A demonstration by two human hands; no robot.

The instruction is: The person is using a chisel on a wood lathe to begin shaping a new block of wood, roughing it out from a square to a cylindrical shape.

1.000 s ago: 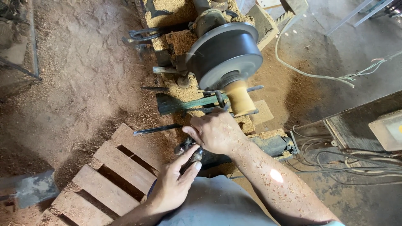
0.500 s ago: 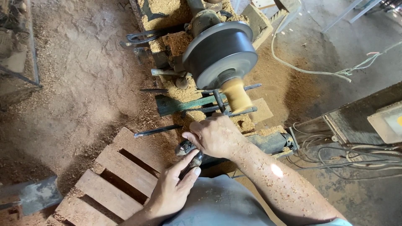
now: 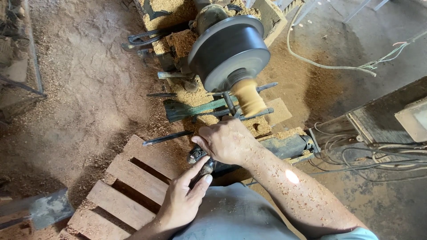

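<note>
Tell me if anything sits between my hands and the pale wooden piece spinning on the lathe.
Yes. The green metal tool rest with its dark upright post lies between the right hand and the pale wooden piece. The left hand is farther back, behind the right.

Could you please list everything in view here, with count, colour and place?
disc: one, dark grey, top centre on the lathe
workpiece: one, tan wood, below the disc
rest: one, green, left of the workpiece
chisel: one, dark, on sawdust by the pallet
pallet: one, brown, lower left
cables: several, grey, right
sawdust: tan, over the floor
tool: one, dark, between both hands
left hand: fingers on the tool
right hand: over the tool
</note>
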